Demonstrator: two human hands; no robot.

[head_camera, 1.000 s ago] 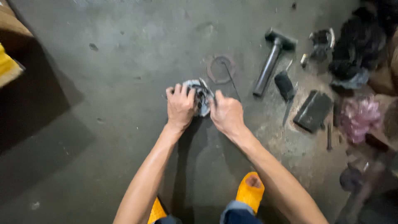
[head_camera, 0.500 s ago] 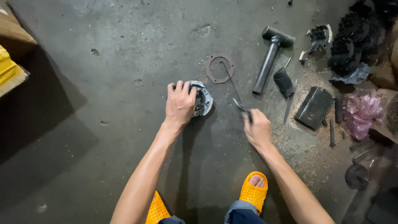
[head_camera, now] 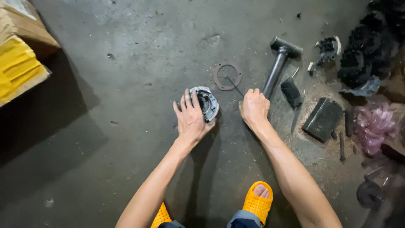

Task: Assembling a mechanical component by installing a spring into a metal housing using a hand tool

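My left hand (head_camera: 192,119) lies flat over a round grey metal part (head_camera: 206,102) that sits on the concrete floor, fingers spread across its left side. My right hand (head_camera: 254,107) is a short way to the right, fingers curled down around the near end of a thin metal rod (head_camera: 234,85). The rod runs up-left to a flat ring gasket (head_camera: 228,76) lying on the floor. The knuckles of my right hand are right beside the handle of a black hammer (head_camera: 276,71).
Right of the hammer lie a small dark handle piece (head_camera: 291,92), a dark rectangular block (head_camera: 322,119), loose bolts, a pink plastic bag (head_camera: 373,126) and a black pile (head_camera: 367,63). A cardboard box with a yellow side (head_camera: 19,69) stands at far left. My orange sandal (head_camera: 257,202) is below.
My right hand came off the round part, took hold of the thin rod and moved right and up toward the hammer handle. My left hand stayed on the part.
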